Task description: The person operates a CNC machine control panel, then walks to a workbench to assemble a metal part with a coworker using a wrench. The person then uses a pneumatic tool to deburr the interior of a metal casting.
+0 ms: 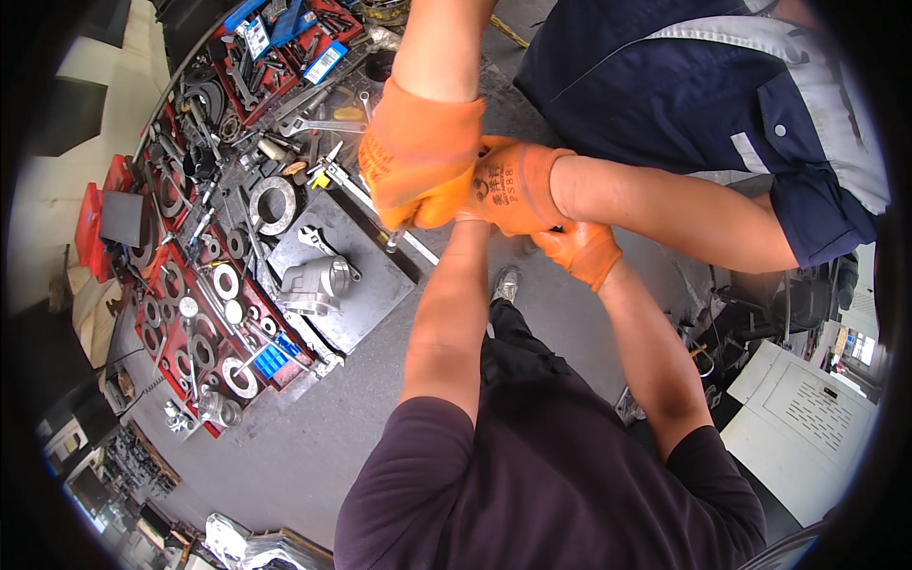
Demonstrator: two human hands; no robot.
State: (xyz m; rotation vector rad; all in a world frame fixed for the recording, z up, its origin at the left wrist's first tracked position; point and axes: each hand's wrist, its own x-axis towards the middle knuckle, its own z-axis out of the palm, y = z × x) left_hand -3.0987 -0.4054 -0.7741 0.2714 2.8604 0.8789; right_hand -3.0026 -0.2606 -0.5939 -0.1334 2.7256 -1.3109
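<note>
My left hand is hidden beneath a co-worker's two orange gloves; only my left forearm (443,313) and wrist show below them. My right hand (581,255), in an orange glove, has its fingers curled beside the co-worker's nearer glove (518,185). What my right fingers close around is hidden. The co-worker's other glove (418,157) is closed, and a small metal tip (391,243) pokes out under it. A long silver bar-shaped tool (366,201) runs beneath that glove. To the left, a grey cast metal part (315,285) and an adjustable wrench (318,239) rest on a metal plate (366,309).
The bench on the left holds red trays with several metal rings (277,205), wrenches (328,124) and a blue compartment box (273,361). The co-worker in a navy jacket (655,95) stands close at upper right. A pale metal cabinet (803,418) stands at lower right.
</note>
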